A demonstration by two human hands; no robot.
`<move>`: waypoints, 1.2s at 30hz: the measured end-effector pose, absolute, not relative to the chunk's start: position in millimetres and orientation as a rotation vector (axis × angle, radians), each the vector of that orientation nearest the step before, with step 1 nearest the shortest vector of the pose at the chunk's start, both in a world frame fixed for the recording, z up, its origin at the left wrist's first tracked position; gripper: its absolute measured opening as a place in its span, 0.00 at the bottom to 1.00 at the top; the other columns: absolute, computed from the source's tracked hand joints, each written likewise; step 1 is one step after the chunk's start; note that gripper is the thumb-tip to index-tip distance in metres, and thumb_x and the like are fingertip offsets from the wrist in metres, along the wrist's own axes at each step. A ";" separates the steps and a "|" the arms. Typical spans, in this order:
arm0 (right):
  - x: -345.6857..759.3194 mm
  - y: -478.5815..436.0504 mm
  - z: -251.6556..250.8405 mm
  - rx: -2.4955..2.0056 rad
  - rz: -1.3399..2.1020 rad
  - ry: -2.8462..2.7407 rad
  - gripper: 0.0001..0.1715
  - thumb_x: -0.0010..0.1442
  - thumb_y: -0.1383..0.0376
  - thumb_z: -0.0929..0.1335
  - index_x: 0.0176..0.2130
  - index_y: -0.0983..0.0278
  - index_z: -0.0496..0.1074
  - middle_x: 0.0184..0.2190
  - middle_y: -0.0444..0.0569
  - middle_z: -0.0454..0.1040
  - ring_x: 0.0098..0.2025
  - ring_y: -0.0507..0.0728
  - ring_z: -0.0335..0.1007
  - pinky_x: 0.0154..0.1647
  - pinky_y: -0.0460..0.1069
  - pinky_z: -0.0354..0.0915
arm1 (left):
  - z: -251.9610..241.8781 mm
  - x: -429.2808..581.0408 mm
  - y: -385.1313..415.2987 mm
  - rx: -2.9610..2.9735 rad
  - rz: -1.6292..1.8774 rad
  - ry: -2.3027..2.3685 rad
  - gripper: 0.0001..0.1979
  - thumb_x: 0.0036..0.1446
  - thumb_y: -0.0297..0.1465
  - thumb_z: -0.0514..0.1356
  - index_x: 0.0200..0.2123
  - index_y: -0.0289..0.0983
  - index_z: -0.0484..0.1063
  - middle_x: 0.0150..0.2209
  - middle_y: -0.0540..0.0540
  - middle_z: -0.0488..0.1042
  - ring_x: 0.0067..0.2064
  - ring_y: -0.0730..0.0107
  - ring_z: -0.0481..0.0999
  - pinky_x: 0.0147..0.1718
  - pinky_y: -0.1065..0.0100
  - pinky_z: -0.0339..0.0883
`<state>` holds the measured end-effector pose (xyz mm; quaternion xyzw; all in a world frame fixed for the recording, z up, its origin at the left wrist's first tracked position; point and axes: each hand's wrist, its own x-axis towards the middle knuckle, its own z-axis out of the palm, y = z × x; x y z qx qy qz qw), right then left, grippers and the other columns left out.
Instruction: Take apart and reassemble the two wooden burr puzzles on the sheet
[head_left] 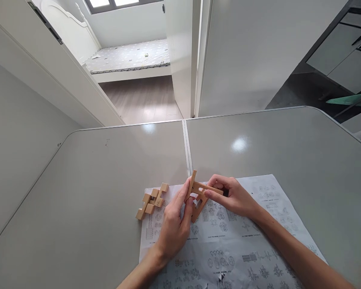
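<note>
Grey tabletop (pixel 132 156): printed sheet (pixel 228 243) spread on it, seemingly for reading;
Left hand (pixel 174 226): closed on slotted wooden pieces (pixel 195 185) above it, apparently steadying them;
Right hand (pixel 233 196): pinches one piece's end;
Notched wooden blocks (pixel 150 208): aside, leftward

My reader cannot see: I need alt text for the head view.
A left hand and right hand hold slotted wooden pieces over a printed sheet on a grey table. Wooden blocks lie at left; beyond the table stands a bed.

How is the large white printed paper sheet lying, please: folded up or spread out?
Spread out: the sheet lies open on the glossy grey table, its printed diagrams showing around the left hand and right hand.
</note>
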<state>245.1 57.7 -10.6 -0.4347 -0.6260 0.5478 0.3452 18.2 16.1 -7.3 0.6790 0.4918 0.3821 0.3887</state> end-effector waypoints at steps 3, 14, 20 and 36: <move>244.7 57.9 -10.9 -1.130 1.424 -1.626 0.22 0.71 0.48 0.71 0.35 0.62 0.70 0.22 0.37 0.60 0.24 0.49 0.47 0.25 0.49 0.46 | -6.5 18.4 16.3 1.735 0.969 1.245 0.27 0.78 0.33 0.53 0.76 0.46 0.60 0.70 0.42 0.72 0.66 0.55 0.78 0.64 0.53 0.75; 251.4 61.8 -7.4 -0.901 1.696 -1.551 0.21 0.66 0.50 0.77 0.46 0.63 0.77 0.23 0.41 0.73 0.24 0.52 0.67 0.26 0.47 0.59 | -10.5 17.9 15.5 1.650 0.981 1.341 0.25 0.78 0.32 0.51 0.75 0.49 0.62 0.66 0.46 0.78 0.59 0.62 0.83 0.59 0.58 0.79; 255.6 63.9 -8.6 -0.834 1.784 -1.501 0.21 0.62 0.53 0.80 0.46 0.62 0.78 0.25 0.43 0.78 0.27 0.52 0.71 0.27 0.46 0.62 | -6.2 18.5 17.5 1.610 1.015 1.347 0.22 0.78 0.33 0.52 0.71 0.47 0.67 0.64 0.46 0.78 0.61 0.62 0.81 0.63 0.58 0.76; 251.4 62.0 -9.3 -0.955 1.770 -1.557 0.22 0.61 0.50 0.80 0.44 0.63 0.79 0.27 0.43 0.76 0.28 0.52 0.67 0.28 0.48 0.60 | -7.2 17.3 14.4 1.716 1.019 1.194 0.23 0.79 0.29 0.50 0.70 0.51 0.67 0.80 0.44 0.53 0.75 0.54 0.65 0.65 0.54 0.75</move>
